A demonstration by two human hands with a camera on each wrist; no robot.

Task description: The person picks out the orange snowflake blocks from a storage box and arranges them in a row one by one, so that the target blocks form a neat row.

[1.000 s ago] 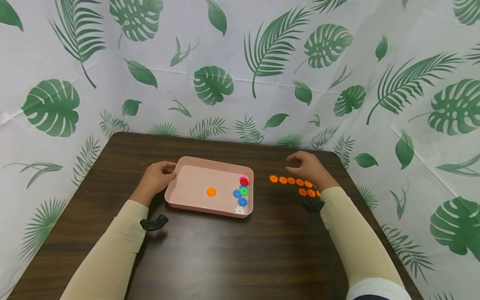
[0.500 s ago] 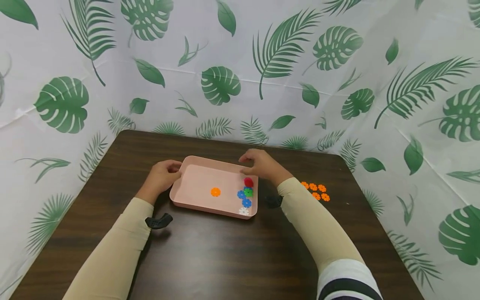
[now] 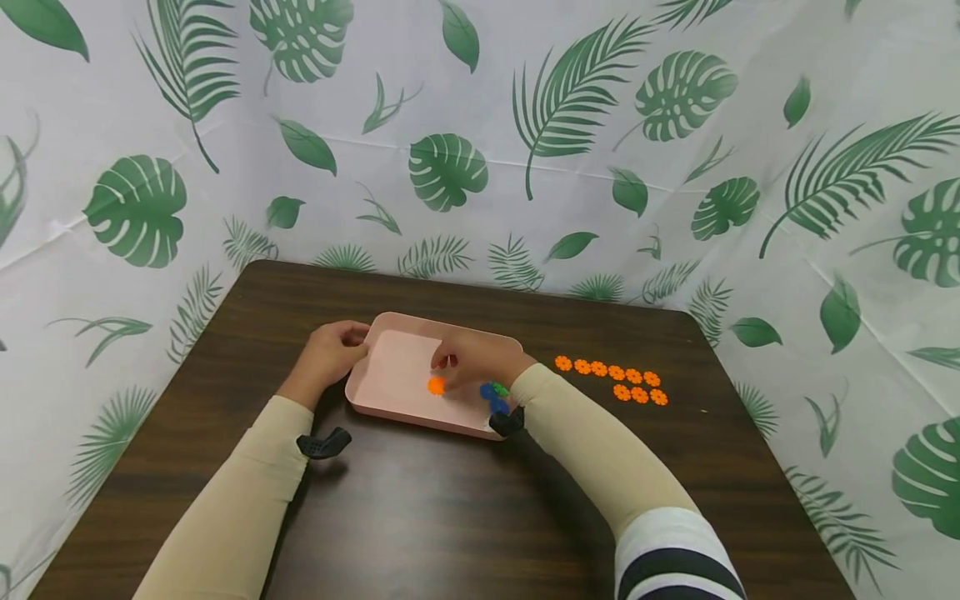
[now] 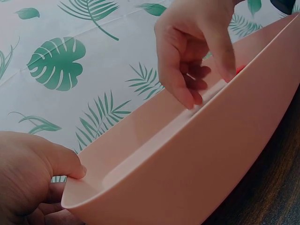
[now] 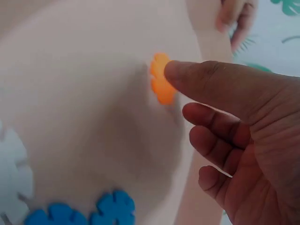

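Observation:
A shallow pink tray point(image 3: 405, 419) lies on the table, its left end gripped by my left hand point(image 3: 327, 354), thumb over the rim and fingers outside below it. My right hand point(image 3: 480, 358) reaches over the tray and pinches an orange flower-shaped disc point(image 5: 161, 86). In the right wrist view the thumb lies on that disc, which is tilted; the other fingertip on it is hidden. Blue discs point(image 3: 498, 406) and a green disc point(image 3: 500, 389) lie at the tray's right end, partly covered by the right wrist. A white disc point(image 5: 13, 173) shows near them.
Right of the tray, several orange flower-shaped discs point(image 3: 598, 368) lie on the dark wood table point(image 3: 420, 517) in a longer row and a shorter one. A leaf-patterned white cloth point(image 3: 337, 208) hangs behind and beside the table.
My right hand has moved left from above the orange rows into the tray and taken hold of the single orange disc there. The left hand keeps its grip on the tray.

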